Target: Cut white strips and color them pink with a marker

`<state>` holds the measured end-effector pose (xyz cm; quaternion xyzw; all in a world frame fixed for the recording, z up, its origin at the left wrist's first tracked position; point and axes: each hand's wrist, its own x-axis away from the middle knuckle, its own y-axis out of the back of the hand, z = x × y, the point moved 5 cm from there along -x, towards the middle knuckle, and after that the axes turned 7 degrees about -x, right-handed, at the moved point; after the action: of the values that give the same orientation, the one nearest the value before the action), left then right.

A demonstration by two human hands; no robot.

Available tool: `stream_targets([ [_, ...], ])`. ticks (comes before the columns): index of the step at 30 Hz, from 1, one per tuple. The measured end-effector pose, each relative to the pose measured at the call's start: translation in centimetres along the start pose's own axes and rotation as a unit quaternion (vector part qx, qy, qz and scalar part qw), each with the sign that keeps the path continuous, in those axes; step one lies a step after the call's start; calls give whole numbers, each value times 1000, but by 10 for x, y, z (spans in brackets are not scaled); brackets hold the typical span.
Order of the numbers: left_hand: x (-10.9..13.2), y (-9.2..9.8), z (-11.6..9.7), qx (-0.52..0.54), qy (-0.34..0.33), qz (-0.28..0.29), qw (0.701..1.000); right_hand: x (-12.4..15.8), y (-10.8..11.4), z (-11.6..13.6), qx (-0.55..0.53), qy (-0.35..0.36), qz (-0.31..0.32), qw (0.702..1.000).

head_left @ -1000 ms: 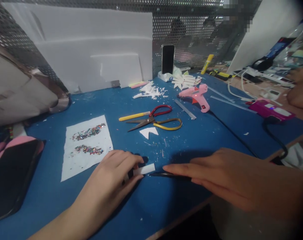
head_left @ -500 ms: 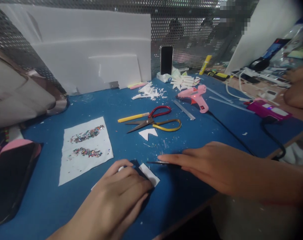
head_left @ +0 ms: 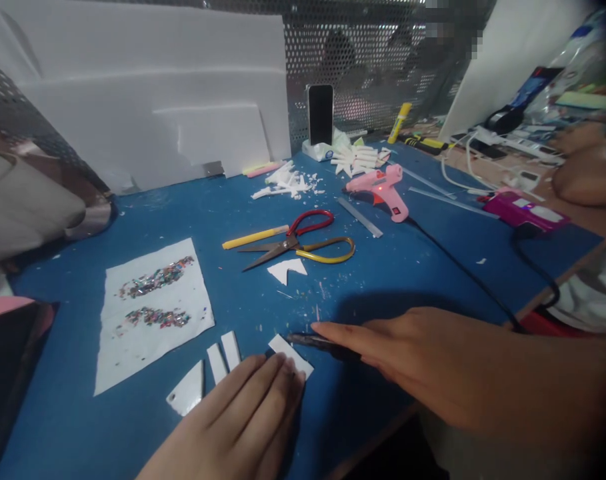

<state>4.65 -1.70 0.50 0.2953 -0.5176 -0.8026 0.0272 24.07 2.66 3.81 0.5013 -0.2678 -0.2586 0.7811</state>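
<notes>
My left hand (head_left: 247,407) holds down a small white strip (head_left: 297,360), which looks like foam board, its bent fingers close together on the strip's near side. In my right hand (head_left: 407,360) is a dark, slim cutter (head_left: 323,343), its tip at the strip's right edge; the grip is partly hidden under the fingers. Left of my left hand lie two narrow white pieces (head_left: 217,362) and a wedge-shaped white piece (head_left: 187,390) with a hole near one corner. A notched white scrap (head_left: 287,269) lies farther back, below the open scissors (head_left: 290,245).
A paper sheet (head_left: 153,353) with glitter flakes is on the left, near a dark phone (head_left: 13,373). Behind are a yellow marker (head_left: 255,237), white scraps (head_left: 287,183), a pink glue gun (head_left: 377,187) with its cord, and an upright phone (head_left: 321,115). Another person's arm (head_left: 583,173) rests right.
My left hand has flattened and shifted down, uncovering the narrow white pieces and the wedge piece. The cutter's tip has come to the strip's edge. The view has shifted slightly.
</notes>
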Motion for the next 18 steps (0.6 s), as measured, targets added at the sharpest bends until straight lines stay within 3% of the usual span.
stream_targets([
  [7, -3, 2, -5, -43, 12, -28, 999, -6, 5, 7, -28, 53, 23, 998],
  [18, -2, 2, -3, -44, 15, -14, 999, 7, -6, 6, 102, 90, 18, 991],
])
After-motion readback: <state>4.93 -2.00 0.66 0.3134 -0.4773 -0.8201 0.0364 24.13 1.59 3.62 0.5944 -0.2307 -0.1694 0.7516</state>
